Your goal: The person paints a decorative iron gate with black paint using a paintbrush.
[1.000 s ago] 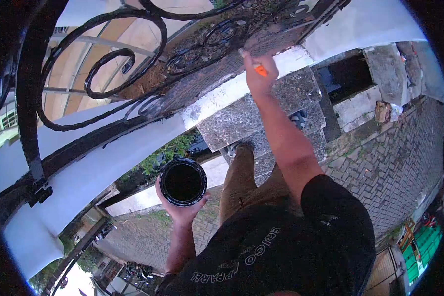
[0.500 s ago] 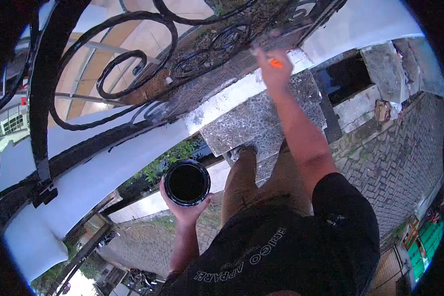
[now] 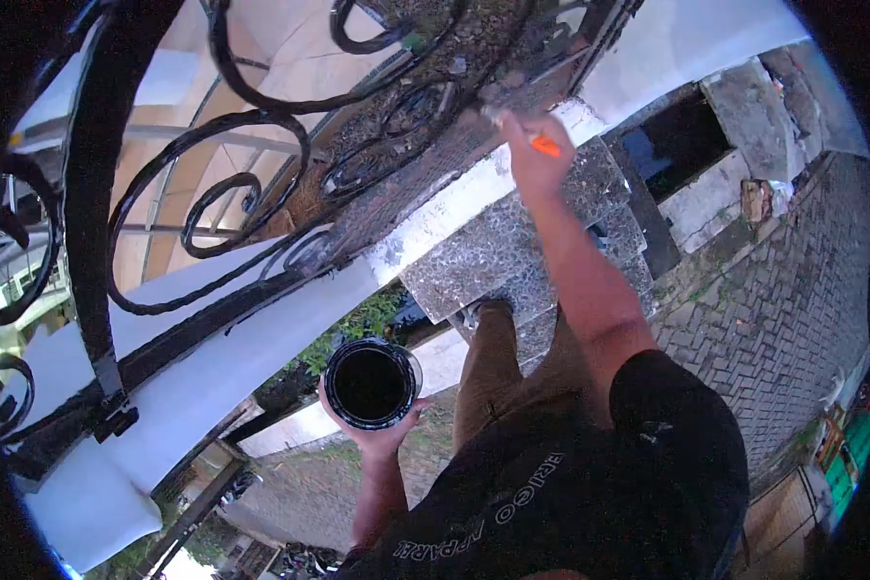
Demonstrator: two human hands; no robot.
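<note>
My left hand [image 3: 382,437] is wrapped round an open can [image 3: 368,384] of dark liquid, held upright below the white wall. Up at the ironwork, my right hand [image 3: 541,159] is closed on a brush with an orange handle [image 3: 545,145]. The brush's head is blurred and lies near the lower edge of the black scrollwork [image 3: 261,106]; whether it touches the metal I cannot tell.
A thick black post [image 3: 92,193] and rail stand at the left over the white wall [image 3: 251,333]. Underfoot is a pebbled slab [image 3: 483,251]. An open drain [image 3: 675,145] lies to the right, beside brick paving [image 3: 773,319].
The view has shifted, so the ironwork appears larger and lower. The can appears slightly lower and to the right. My right hand remains near the ironwork, with its wrist turned a little.
</note>
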